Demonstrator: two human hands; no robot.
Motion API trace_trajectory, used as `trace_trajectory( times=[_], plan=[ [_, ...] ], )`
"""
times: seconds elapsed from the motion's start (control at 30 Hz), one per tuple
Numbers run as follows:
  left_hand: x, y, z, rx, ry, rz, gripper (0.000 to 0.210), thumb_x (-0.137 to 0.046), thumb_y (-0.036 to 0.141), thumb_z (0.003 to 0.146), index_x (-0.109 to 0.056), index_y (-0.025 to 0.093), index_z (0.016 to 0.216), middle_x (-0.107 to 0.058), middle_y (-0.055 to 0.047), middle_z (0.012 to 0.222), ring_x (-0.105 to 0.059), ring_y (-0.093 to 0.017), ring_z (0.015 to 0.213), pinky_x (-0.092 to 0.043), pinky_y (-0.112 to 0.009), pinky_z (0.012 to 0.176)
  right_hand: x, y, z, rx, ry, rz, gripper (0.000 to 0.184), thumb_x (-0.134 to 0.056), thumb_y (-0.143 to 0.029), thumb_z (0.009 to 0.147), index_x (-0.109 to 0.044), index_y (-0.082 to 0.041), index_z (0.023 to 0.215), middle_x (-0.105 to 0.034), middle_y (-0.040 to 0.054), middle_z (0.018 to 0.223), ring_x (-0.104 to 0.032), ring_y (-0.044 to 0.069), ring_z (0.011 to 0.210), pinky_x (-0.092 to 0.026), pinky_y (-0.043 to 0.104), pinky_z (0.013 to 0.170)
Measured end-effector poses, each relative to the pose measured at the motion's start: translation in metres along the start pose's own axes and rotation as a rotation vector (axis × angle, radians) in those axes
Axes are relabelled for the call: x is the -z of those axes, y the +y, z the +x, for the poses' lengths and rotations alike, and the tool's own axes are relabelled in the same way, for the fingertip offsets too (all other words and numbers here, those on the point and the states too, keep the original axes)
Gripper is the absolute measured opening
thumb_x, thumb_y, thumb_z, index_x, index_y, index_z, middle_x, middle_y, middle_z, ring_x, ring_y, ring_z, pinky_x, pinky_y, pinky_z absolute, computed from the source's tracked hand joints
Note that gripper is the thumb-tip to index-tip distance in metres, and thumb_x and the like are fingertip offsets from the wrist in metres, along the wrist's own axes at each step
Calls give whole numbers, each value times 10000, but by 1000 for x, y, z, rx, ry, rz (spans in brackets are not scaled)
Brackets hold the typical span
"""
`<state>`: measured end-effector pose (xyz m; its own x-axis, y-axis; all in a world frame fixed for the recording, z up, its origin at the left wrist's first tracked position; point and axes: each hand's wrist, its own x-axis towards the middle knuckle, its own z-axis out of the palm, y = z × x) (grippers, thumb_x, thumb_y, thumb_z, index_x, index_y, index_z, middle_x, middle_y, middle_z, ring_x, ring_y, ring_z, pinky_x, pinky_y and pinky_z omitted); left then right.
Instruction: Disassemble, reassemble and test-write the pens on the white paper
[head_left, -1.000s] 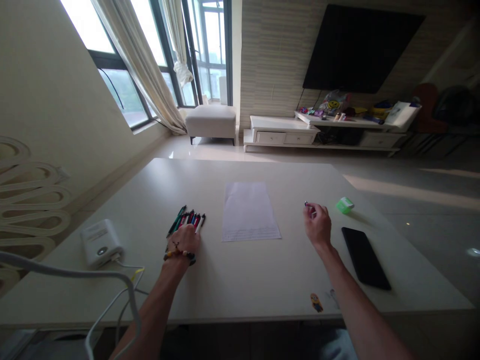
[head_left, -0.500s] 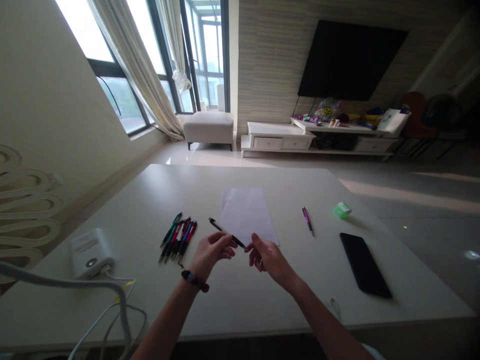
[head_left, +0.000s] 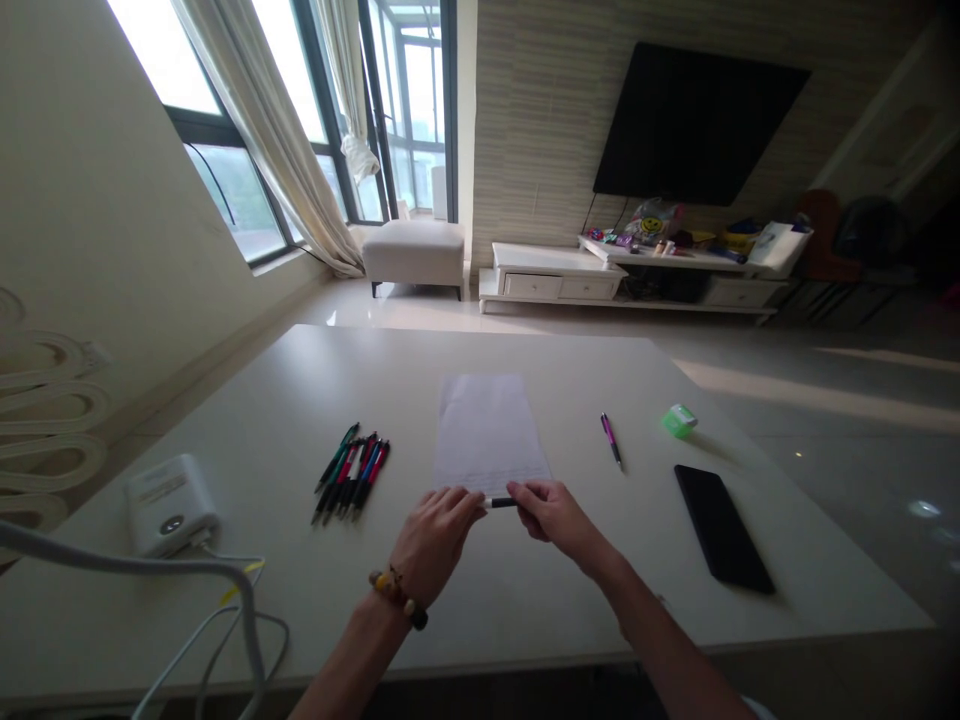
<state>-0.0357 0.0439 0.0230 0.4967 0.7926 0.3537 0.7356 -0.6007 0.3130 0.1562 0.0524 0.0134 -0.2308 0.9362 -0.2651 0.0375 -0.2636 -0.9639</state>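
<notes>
Between my two hands a black and white pen (head_left: 498, 502) lies level, just over the near edge of a white sheet of paper (head_left: 491, 425). My left hand (head_left: 442, 530) is closed around one end, which its fingers hide. The fingers of my right hand (head_left: 551, 515) pinch the other end, the dark one. Left of the paper lies a group of several pens (head_left: 352, 475) with green, red, blue and black barrels. A single purple and black pen (head_left: 611, 440) rests to the right of the paper.
On the right of the white table (head_left: 375, 620) are a black phone (head_left: 724, 525) and a small green container (head_left: 679, 420). A white box-shaped device (head_left: 171, 505) with cables (head_left: 251, 620) stands at the left. Farther off are a stool (head_left: 415, 255) and a television (head_left: 697, 120).
My left hand has turned over and closed on the pen. The pen has swung from slanted to level, and my right hand now grips its other end.
</notes>
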Motion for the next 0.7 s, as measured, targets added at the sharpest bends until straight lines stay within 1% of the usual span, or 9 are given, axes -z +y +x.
trace_trajectory(
  times=[0.07,0.17,0.23,0.3,0.4,0.47,0.53,0.63,0.7],
  plan=[
    [-4,2,-2,13,21,21,166,-439,254,919,-584,215,990,-634,-18,850,-577,-144,775,-463,-274,707,-10,7,4,-95,70,77,537,-556,-639,714,-432,-175,473,-384,-59,357,-295,46,318,-171,201,350],
    [-7,3,-4,-10,51,28,157,-440,226,919,-578,207,989,-624,-20,846,-562,-145,787,-458,-269,717,-27,15,5,-186,134,268,550,-571,-659,681,-395,-185,465,-314,-84,312,-217,28,290,-109,189,342],
    [-8,4,-5,-39,67,42,159,-445,216,916,-578,200,1001,-624,-23,838,-555,-151,787,-456,-281,728,-36,18,3,-206,187,403,519,-620,-635,648,-400,-185,512,-331,-91,342,-223,23,310,-107,175,350],
    [-10,7,-7,-66,94,74,176,-444,212,915,-578,194,1028,-627,-30,843,-552,-158,780,-450,-299,729,-42,20,0,-230,208,476,493,-644,-605,638,-405,-185,543,-348,-88,370,-242,26,330,-111,169,357],
    [-12,14,-10,-70,116,92,202,-429,205,918,-588,195,1042,-634,-37,838,-559,-165,764,-435,-307,717,-48,23,-2,-203,207,518,473,-633,-564,656,-366,-195,527,-291,-102,365,-195,24,333,-93,180,364],
    [-13,19,-11,-6,97,46,218,-411,214,920,-608,202,1012,-633,-36,810,-569,-161,744,-422,-286,687,-49,23,-2,-150,212,523,472,-625,-540,664,-331,-202,514,-257,-109,372,-174,24,343,-96,189,373],
    [-11,22,-11,134,50,-65,246,-397,247,922,-639,204,921,-627,-24,757,-568,-143,680,-402,-253,623,-48,22,-2,-111,230,467,479,-617,-526,677,-306,-206,502,-256,-102,389,-192,29,354,-119,196,383],
    [-7,22,-7,348,-99,-348,334,-425,324,904,-662,180,719,-567,11,572,-520,-115,537,-360,-221,519,-44,21,-3,-10,221,248,491,-580,-515,731,-311,-203,464,-282,-78,386,-238,43,364,-175,218,397],
    [-6,20,-5,399,-153,-479,362,-457,356,886,-658,167,651,-539,18,511,-508,-112,513,-361,-215,508,-42,22,-3,47,205,138,511,-542,-536,761,-329,-201,439,-294,-64,368,-251,53,360,-191,233,398]
  ],
)
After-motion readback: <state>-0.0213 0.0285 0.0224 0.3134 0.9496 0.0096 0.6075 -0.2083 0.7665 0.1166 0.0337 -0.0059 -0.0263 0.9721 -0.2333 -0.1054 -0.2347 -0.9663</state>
